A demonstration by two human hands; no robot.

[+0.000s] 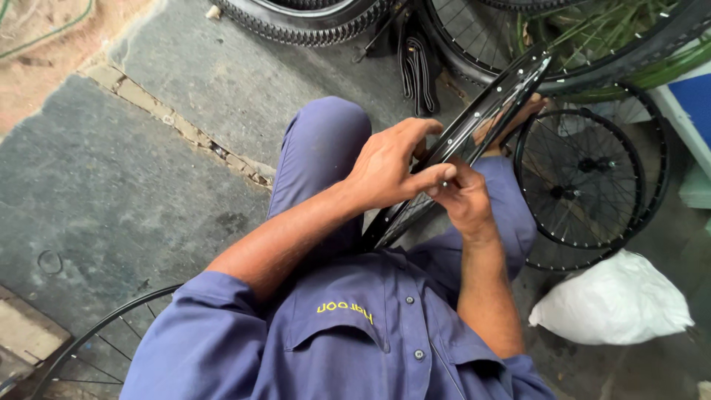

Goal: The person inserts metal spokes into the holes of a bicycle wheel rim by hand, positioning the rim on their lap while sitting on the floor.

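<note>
Seated on a grey stone floor, knees up in blue work trousers, a bare black wheel rim held edge-on across the lap, slanting from near the belly up toward the right knee. Left hand laid over the near edge of the rim, fingers curled narrow about it, forefinger stretched along the metal to meet the other hand. Right hand pinched tight against the same edge, fingertips pressed together on the rim; whether some small part sits between them, cannot tell. Behind the rim, a glimpse of further fingers, too hidden to sort out. Just beyond the right knee, two spoked wheels lying flat, one upon the other. Near them, a white sack. At the top, knobbly tyres and a folded inner tube. Lower left, part of another spoked wheel.
</note>
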